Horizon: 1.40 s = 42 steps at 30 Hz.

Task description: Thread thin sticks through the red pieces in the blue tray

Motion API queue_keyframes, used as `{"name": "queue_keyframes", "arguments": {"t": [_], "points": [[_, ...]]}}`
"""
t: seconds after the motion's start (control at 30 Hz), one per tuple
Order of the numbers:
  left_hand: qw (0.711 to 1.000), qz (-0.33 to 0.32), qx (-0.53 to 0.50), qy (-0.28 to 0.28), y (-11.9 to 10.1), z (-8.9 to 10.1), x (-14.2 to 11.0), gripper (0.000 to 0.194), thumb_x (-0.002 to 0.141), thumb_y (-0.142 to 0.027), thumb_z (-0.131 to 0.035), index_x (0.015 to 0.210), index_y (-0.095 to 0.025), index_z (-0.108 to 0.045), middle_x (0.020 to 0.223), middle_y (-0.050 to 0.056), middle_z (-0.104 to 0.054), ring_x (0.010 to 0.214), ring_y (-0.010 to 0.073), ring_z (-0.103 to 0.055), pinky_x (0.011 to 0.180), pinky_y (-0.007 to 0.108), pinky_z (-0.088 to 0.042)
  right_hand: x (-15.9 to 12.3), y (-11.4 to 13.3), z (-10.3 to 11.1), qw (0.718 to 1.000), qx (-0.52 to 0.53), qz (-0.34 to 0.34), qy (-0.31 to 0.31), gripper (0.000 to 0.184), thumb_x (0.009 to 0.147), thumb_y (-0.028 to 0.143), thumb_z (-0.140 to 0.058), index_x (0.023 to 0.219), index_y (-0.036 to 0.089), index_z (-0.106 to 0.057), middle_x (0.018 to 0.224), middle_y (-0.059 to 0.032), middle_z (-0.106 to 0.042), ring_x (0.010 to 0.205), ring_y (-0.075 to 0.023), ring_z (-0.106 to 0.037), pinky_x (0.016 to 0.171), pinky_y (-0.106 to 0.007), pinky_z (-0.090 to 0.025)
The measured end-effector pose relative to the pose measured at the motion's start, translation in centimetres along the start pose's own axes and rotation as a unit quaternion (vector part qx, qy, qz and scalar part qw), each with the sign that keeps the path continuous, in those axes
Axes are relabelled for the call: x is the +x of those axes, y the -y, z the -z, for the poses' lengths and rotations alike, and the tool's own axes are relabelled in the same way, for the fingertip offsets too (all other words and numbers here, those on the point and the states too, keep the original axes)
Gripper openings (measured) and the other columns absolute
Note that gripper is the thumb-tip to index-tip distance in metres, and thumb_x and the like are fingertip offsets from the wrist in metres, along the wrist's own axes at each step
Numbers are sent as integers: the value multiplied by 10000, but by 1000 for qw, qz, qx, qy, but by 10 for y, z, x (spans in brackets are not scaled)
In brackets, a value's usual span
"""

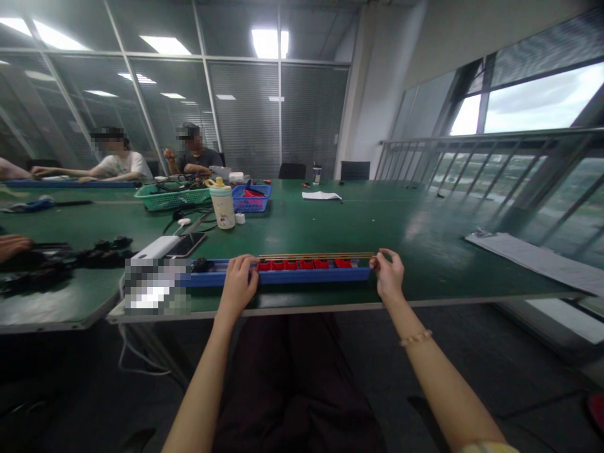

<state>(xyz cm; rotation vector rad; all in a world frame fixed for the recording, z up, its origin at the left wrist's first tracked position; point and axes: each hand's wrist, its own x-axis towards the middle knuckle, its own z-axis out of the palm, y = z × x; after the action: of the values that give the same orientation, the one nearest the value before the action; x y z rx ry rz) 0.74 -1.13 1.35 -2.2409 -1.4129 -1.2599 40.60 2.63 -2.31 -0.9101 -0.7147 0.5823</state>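
A long blue tray (278,275) lies along the near edge of the green table (330,226), holding a row of red plastic pieces (302,265). Several thin metal-and-wood rods (316,256) run along its far side. My left hand (240,283) grips the tray beside the leftmost red piece. My right hand (389,274) pinches the right end of the rods, at the tray's right end. A dark part (202,265) sits in the tray's left section, and a blurred patch hides the tray's far left end.
To the left lie a white power bank (153,248), a phone (186,244) and black parts (101,255), with a co-worker's hand (14,246) nearby. Farther back stand a bottle (221,202), a green basket (172,196) and a blue basket (251,197). Two seated people work beyond.
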Motion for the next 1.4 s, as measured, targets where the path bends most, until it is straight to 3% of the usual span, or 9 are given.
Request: {"name": "queue_keyframes", "arguments": {"t": [0.3,0.57,0.93,1.17,1.4], "points": [[1000,-1,0,1,-3,1,0,223,927,-181,-432,1071,-196,-603,1116,100,-641,1097,278,-526,1007,460,-441,9,-9,7,996,54,-22,-69,287,686,332,-729,891,163,-619,594,27,-628,527,-107,-595,518,-235,-514],[1000,-2,0,4,0,1,0,226,924,-179,-433,1065,-197,-609,1107,99,-650,1087,281,-528,1002,465,-440,15,-15,13,988,60,11,-141,293,707,386,-715,876,172,-608,617,19,-665,542,-119,-633,547,-253,-551],[1000,4,2,8,1,1,0,220,920,-196,-441,1065,-199,-606,1089,95,-659,1075,285,-532,991,461,-446,15,-16,13,982,-34,62,-173,218,794,376,-599,865,169,-600,626,28,-633,567,-114,-618,586,-245,-516],[1000,1,2,9,2,1,0,211,926,-201,-440,1063,-207,-600,1093,88,-661,1078,284,-531,990,456,-443,14,-20,14,987,-87,40,-127,235,744,362,-610,833,154,-671,672,3,-656,591,-115,-599,558,-233,-471],[1000,1,5,12,1,2,1,210,924,-200,-442,1061,-206,-602,1091,86,-662,1076,284,-535,986,447,-447,10,-24,15,982,-184,45,-7,346,644,429,-737,832,139,-733,810,-90,-737,739,-206,-664,713,-338,-517]]}}
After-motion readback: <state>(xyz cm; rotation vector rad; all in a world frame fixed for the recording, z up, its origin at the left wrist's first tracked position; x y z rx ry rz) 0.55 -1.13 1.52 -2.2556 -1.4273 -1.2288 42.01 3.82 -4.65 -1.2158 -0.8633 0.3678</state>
